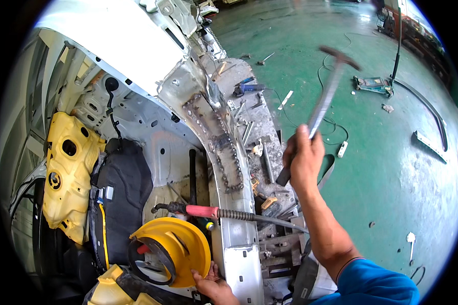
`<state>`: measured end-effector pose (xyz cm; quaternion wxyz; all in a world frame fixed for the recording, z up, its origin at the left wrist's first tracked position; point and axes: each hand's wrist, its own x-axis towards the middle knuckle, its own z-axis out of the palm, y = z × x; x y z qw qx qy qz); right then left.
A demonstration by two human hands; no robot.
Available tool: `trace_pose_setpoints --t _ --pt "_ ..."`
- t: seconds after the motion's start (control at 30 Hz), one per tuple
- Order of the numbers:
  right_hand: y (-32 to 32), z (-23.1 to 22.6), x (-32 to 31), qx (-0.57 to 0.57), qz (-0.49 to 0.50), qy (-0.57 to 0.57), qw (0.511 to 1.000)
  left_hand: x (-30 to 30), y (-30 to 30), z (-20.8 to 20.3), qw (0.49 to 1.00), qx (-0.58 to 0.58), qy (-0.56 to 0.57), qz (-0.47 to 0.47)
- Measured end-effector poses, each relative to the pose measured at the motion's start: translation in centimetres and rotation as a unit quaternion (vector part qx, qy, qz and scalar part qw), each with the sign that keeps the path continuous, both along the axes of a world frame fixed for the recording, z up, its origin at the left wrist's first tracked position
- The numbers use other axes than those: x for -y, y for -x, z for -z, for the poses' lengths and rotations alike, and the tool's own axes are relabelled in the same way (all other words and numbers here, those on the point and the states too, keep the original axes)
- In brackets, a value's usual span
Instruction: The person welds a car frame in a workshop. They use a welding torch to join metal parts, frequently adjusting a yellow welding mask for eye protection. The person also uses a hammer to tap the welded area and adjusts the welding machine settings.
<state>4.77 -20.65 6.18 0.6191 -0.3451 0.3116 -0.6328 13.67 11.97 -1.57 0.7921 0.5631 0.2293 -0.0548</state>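
Note:
My right hand (306, 157) is closed round the handle of a hammer (324, 104), raised over the right side with its rusty head up and slightly blurred. Low in the middle, my left hand (215, 285) has its fingers on the rim of a yellow welding mask (196, 244), a rounded shell with a black ring and a red part inside. Beside that hand runs a bare metal car body rail (239, 223) with a line of weld beads around a patch. Across the rail lies a welding torch (202, 211) with a red grip and a grey cable.
A dusty bench (262, 114) alongside the rail carries a blue angle grinder (248, 89), a yellow-and-grey power tool (270, 204) and several metal pieces. On the green floor stand a floor jack (374, 85) and a white power strip (342, 149). Inside the body is a yellow moulded part (68, 173).

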Motion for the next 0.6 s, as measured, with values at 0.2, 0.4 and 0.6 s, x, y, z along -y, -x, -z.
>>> trace_pose_setpoints --t 0.2,0.4,0.6 --pt "-6.8 3.9 -3.1 -0.136 -0.303 -0.071 0.940 1.0 0.3 0.1 1.000 0.023 -0.002 0.006" --pt "-1.1 1.7 -1.3 -0.101 -0.256 -0.059 0.960 0.3 -0.2 0.5 1.000 0.022 -0.003 -0.013" --pt "0.1 0.8 0.9 0.048 0.027 -0.015 0.998 -0.2 -0.2 0.6 0.999 0.025 0.002 0.023"
